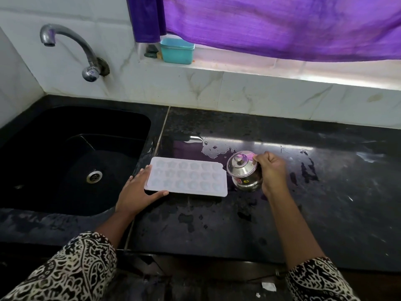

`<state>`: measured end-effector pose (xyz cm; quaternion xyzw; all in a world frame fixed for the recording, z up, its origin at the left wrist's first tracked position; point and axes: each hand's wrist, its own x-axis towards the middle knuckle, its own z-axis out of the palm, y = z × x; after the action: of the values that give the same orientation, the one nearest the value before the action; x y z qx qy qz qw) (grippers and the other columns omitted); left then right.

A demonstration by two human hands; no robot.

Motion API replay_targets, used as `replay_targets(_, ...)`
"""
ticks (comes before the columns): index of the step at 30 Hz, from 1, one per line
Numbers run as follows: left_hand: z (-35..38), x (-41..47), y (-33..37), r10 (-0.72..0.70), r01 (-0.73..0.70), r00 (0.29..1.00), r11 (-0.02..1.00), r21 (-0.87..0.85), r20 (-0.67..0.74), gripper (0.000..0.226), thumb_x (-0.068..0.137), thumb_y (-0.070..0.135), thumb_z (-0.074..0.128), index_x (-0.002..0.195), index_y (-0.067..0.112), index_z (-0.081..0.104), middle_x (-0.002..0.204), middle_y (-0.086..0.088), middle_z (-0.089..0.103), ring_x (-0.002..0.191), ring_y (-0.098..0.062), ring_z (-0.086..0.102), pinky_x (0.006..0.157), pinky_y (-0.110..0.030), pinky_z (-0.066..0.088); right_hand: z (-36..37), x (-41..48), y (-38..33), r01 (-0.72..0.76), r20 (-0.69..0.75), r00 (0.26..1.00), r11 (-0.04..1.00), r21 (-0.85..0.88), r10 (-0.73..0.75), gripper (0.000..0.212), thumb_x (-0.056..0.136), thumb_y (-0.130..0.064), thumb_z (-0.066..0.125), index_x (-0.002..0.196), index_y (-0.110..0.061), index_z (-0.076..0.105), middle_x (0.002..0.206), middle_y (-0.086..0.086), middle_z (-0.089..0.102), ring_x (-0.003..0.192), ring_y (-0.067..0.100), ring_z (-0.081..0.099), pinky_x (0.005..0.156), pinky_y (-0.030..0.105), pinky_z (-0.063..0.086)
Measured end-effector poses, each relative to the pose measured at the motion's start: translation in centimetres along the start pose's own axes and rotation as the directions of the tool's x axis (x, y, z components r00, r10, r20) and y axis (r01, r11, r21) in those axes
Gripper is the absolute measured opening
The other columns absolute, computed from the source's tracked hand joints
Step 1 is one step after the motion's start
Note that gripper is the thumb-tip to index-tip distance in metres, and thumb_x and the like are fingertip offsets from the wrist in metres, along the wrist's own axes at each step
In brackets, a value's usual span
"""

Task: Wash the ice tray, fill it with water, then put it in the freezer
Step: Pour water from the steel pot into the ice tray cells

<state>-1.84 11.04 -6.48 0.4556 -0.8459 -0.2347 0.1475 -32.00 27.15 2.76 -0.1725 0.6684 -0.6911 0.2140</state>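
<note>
The fingers [141, 173] of the left hand [138, 192] are kept straight and are laid against the left end of the ice tray [186, 179]. The thumb is stretched along the tray's near edge, so the corner is steadied and not clasped. The fingers of the right hand [271, 172] are curled tightly around a small steel pot [244, 172], which is held just beside the right end of the tray and tilted toward it.

The tray itself is placed flat on the dark counter [303, 213], with its cups facing up. Whether water is already in the cups cannot be told, because they look only pale and bluish. No stream from the pot can be made out either.

A puddle [214, 151] is seen just behind the tray, and more wet marks are spread in front of it. The sink [130, 127] lies to the left of the tray, and the tap [71, 46] stands far behind it on the left, with no water running.

From this it is judged that the washing is probably finished and that the filling step is now in hand, done from the pot and not from the tap. The filling of all the cups and the carrying to the freezer, which is not in view, are left to do.
</note>
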Motion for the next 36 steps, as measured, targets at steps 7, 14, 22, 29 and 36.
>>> replay_targets(7, 0.1, 0.2, 0.0, -0.003, 0.003, 1.000, 1.000, 0.000, -0.003, 0.119, 0.055, 0.088, 0.043, 0.153, 0.025, 0.020, 0.157, 0.008, 0.025, 0.145, -0.008, 0.018, 0.118, -0.031, 0.010, 0.6, 0.9, -0.6, 0.048, 0.049, 0.998, 0.993, -0.110, -0.042, 0.039, 0.077, 0.001, 0.062, 0.054, -0.017, 0.036, 0.039, -0.015, 0.034, 0.040, 0.004, 0.029, 0.040, 0.018, 0.026)
replay_targets(14, 0.2, 0.4, -0.2, 0.001, -0.001, 1.000, 1.000, 0.015, 0.000, 0.118, 0.057, 0.089, 0.042, 0.153, 0.025, 0.018, 0.158, 0.008, 0.024, 0.145, -0.008, 0.018, 0.117, -0.032, 0.010, 0.9, 1.1, -1.0, 0.043, 0.054, 0.998, 0.981, -0.192, -0.033, 0.034, 0.077, -0.003, 0.063, 0.055, -0.017, 0.042, 0.046, -0.005, 0.042, 0.048, 0.011, 0.036, 0.047, 0.022, 0.033)
replay_targets(22, 0.2, 0.5, -0.3, -0.003, 0.003, 1.000, 1.000, 0.012, -0.001, 0.118, 0.057, 0.089, 0.041, 0.153, 0.025, 0.017, 0.158, 0.008, 0.024, 0.145, -0.007, 0.017, 0.118, -0.031, 0.008, 1.4, 0.6, -2.0, 0.121, 0.072, 0.992, 0.955, -0.272, -0.105, 0.038, 0.075, -0.003, 0.063, 0.053, -0.017, 0.036, 0.052, 0.001, 0.031, 0.049, 0.011, 0.027, 0.043, 0.022, 0.023)
replay_targets(29, 0.3, 0.5, -0.5, 0.003, -0.003, 1.000, 1.000, 0.015, -0.001, 0.118, 0.058, 0.090, 0.040, 0.153, 0.025, 0.016, 0.158, 0.008, 0.023, 0.146, -0.007, 0.016, 0.118, -0.032, 0.008, 1.8, 0.3, -2.7, 0.100, 0.028, 0.995, 0.931, -0.350, -0.096, 0.036, 0.078, -0.005, 0.063, 0.054, -0.017, 0.040, 0.052, -0.001, 0.038, 0.049, 0.012, 0.034, 0.042, 0.018, 0.033)
replay_targets(36, 0.4, 0.5, -0.7, 0.010, -0.010, 1.000, 1.000, 0.018, 0.001, 0.117, 0.058, 0.091, 0.039, 0.153, 0.025, 0.017, 0.158, 0.008, 0.023, 0.146, -0.007, 0.016, 0.119, -0.034, 0.010, 2.3, -0.1, -2.9, 0.086, 0.001, 0.996, 0.939, -0.332, -0.091, 0.035, 0.079, -0.002, 0.062, 0.055, -0.015, 0.041, 0.046, -0.006, 0.043, 0.040, 0.002, 0.037, 0.038, 0.012, 0.035)
